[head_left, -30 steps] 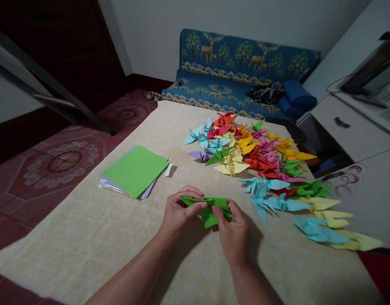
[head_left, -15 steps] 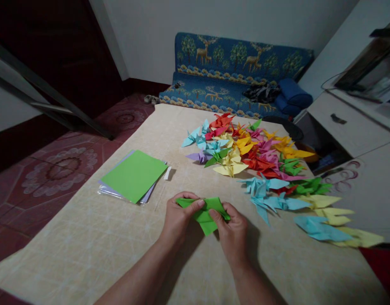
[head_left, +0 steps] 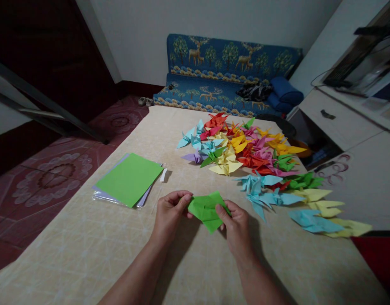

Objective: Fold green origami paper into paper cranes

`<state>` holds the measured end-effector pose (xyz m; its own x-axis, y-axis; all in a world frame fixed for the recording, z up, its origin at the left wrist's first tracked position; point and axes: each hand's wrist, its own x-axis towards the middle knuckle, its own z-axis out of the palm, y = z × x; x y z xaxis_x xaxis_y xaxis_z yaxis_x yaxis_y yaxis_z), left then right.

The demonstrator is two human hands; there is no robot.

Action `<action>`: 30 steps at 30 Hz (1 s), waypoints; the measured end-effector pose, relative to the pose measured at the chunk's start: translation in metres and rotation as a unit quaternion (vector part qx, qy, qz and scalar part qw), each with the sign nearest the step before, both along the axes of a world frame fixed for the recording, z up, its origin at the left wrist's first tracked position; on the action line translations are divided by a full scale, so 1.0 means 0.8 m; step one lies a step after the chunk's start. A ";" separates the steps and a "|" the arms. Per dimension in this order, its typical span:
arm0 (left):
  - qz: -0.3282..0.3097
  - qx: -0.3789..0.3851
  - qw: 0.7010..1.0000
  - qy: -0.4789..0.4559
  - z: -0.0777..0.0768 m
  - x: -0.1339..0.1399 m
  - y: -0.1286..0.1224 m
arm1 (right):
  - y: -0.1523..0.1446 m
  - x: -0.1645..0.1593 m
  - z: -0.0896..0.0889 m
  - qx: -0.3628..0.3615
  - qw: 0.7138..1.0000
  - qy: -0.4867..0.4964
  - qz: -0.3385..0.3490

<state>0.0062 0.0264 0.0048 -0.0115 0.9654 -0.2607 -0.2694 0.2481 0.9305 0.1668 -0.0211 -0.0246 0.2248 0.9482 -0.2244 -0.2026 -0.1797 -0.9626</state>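
Observation:
A folded sheet of green origami paper [head_left: 207, 208] is held between my two hands, just above the table. My left hand [head_left: 172, 207] pinches its left corner between thumb and fingers. On the other side, my right hand [head_left: 234, 218] grips the right part, its thumb lying on top and its fingers beneath. Creases cross the paper's upper face, and its lower corner points toward me. To the left lies a stack of paper [head_left: 129, 180] with a green sheet on top and a clear wrapper under it. Many folded paper cranes [head_left: 239, 146] in several colours lie to the right.
A pale patterned cloth covers the table [head_left: 96, 245]. A small white paper strip [head_left: 163, 175] lies beside the stack. Behind the table stands a blue sofa [head_left: 207, 80] with a deer pattern; a white cabinet [head_left: 356, 169] is at the right, a metal frame [head_left: 48, 97] at the left.
My left hand has shifted from the paper's top to its left corner, and the paper is more spread out and flatter. The whole view has shifted slightly.

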 end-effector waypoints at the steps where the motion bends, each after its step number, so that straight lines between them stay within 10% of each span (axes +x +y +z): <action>1: 0.002 0.003 1.000 0.003 -0.001 -0.001 0.000 | 0.001 0.000 0.001 -0.002 1.000 -0.003 0.003; 14: 0.065 0.029 0.997 -0.040 -0.006 -0.008 -0.003 | 0.008 0.013 0.011 0.282 0.929 -0.219 -0.093; 20: -0.093 -0.014 0.994 -0.062 -0.001 -0.004 -0.011 | 0.002 0.010 0.021 0.343 0.882 -0.298 -0.128; 24: -0.171 -0.002 0.984 -0.045 0.003 0.000 -0.014 | 0.001 0.007 0.018 0.352 0.879 -0.308 -0.090; 30: -0.093 -0.021 0.994 -0.049 -0.001 0.002 -0.010 | 0.000 0.001 0.020 0.313 0.913 -0.256 -0.058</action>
